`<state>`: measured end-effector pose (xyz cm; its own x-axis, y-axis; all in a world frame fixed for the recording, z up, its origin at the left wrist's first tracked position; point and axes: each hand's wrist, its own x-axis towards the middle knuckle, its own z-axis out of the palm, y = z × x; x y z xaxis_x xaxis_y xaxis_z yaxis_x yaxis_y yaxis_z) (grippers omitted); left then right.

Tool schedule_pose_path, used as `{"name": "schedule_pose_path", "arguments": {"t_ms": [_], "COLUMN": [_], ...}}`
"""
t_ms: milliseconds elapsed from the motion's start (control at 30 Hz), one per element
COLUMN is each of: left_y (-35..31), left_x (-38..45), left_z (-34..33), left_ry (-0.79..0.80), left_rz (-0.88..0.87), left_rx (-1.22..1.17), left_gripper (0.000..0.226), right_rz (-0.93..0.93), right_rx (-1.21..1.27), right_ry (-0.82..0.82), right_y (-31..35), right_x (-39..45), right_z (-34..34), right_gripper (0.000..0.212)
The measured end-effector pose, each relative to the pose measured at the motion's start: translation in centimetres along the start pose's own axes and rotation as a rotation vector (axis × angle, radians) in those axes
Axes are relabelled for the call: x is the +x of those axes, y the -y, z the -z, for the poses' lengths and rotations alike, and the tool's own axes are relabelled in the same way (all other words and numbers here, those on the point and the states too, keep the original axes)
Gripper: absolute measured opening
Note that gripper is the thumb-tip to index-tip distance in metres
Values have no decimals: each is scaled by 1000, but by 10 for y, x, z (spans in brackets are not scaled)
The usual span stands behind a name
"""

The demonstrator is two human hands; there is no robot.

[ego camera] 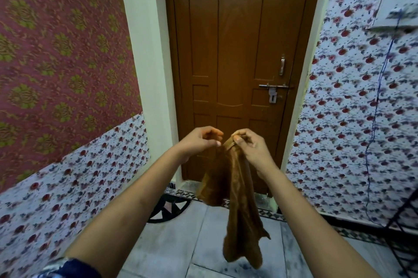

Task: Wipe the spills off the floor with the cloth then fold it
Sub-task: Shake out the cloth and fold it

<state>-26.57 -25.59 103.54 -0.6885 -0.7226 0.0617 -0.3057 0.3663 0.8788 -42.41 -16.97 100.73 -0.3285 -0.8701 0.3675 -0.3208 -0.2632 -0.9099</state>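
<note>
Brown cloth (235,189) hangs in the air in the middle of the head view, in front of a closed brown wooden door (235,51) and above the pale tiled floor (203,232). Its top edge is bunched together and pinched between the thumb and fingers of the right hand (251,148), which grips it at a lighter hemmed band; the rest falls down in loose, uneven folds, with the lowest corner dangling over the tiles near the bottom of the picture. The cloth touches nothing but that hand.

The left hand (201,142) is raised just beside the right one, at the same height. Its fingers are loosely curled and its thumb tip reaches toward the gathered top of the cloth; whether it actually touches the fabric cannot be told, and it does not appear to hold anything. Both bare forearms reach up from the lower corners of the picture.

On the door, a metal bolt (273,86) and a handle (282,65) sit toward its right side. Flowered covering (352,119) lines the walls on both sides, with a maroon patterned panel (58,55) above it on the left. A black metal rack (404,228) stands at the right edge of the floor.
</note>
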Motion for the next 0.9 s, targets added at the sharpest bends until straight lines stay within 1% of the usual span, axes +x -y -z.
{"name": "schedule_pose_path", "arguments": {"t_ms": [100, 200, 300, 400, 500, 600, 700, 767, 900], "left_y": [0, 0, -10, -24, -31, -38, -55, -68, -83], "left_x": [5, 9, 13, 17, 19, 23, 27, 28, 34], "left_z": [-16, -27, -37, -48, -58, -69, -72, -66, -43], "left_ry": [70, 65, 70, 95, 103, 25, -42, -89, -257], "left_rz": [-35, -78, -116, -130, -139, -191, -229, -246, -292], "left_rx": [-53, -65, -54, -24, -16, 4, 12, -4, -24], "left_gripper": [25, 20, 16, 18, 11, 5, 8, 8, 2], "right_rz": [-7, -34, -75, -86, -73, -114, -192, -195, -230], "right_rx": [81, 124, 192, 258, 233, 195, 227, 203, 198], "right_ry": [-67, -151, -200, -244, -293, -280, -148, -95, -109], "right_y": [1, -1, -5, -6, -7, -9, -16, -23, -34], "right_x": [-2, -7, -15, -21, -24, -26, -35, -42, -51], "right_z": [1, 12, 23, 33, 41, 49, 49, 46, 41], "right_gripper": [11, 9, 17, 24, 21, 18, 12, 5, 6]}}
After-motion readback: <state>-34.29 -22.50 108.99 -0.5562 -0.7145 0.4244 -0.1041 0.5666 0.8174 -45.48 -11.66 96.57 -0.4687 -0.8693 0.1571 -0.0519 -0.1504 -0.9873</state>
